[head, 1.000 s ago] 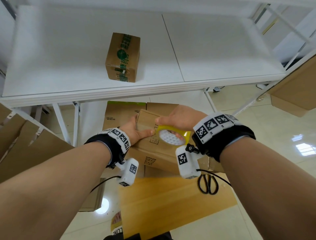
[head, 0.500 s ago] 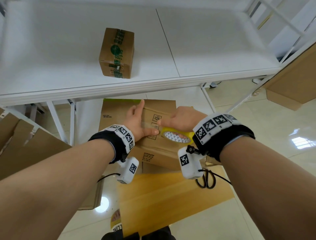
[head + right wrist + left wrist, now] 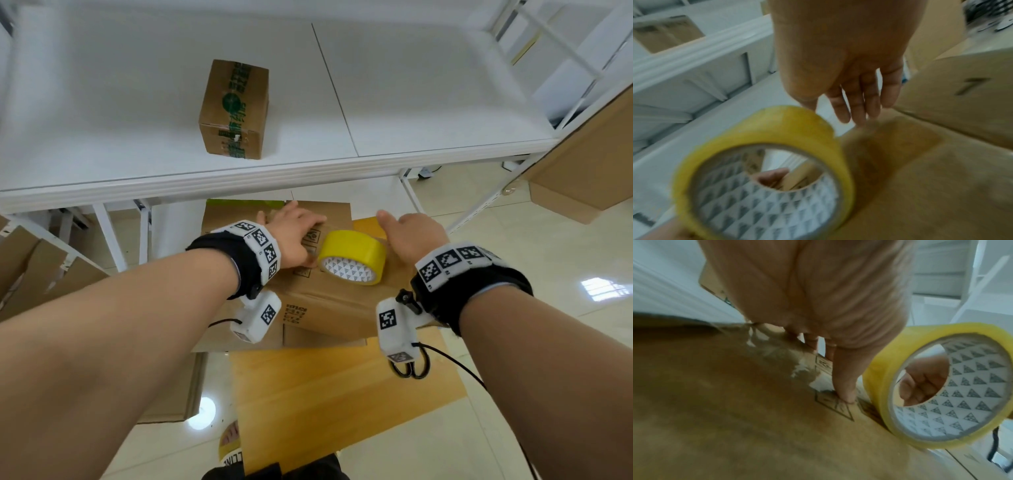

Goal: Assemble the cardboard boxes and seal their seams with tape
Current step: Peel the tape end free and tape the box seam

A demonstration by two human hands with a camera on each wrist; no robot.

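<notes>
A brown cardboard box (image 3: 329,308) lies below the table edge, with clear tape along its top. My left hand (image 3: 294,236) presses flat on the box top, and its thumb (image 3: 844,394) pushes the tape strip down beside the roll. The yellow tape roll (image 3: 352,257) rests on its edge on the box (image 3: 735,402), between my hands; neither hand grips it. My right hand (image 3: 407,233) hovers just right of the roll (image 3: 764,170), fingers (image 3: 857,104) straight and spread, holding nothing. The box (image 3: 920,178) fills the lower right of the right wrist view.
A box sealed with green tape (image 3: 234,109) stands on the white table (image 3: 411,102). Flat cardboard sheets (image 3: 239,219) lie under the box. Black scissors (image 3: 411,368) rest on a yellow board (image 3: 325,394) on the floor. A large cardboard piece (image 3: 582,164) juts in at the right.
My right hand has let go of the tape roll and drawn off to the right with straight fingers. The roll now rests on the box. The left hand has slid along the tape.
</notes>
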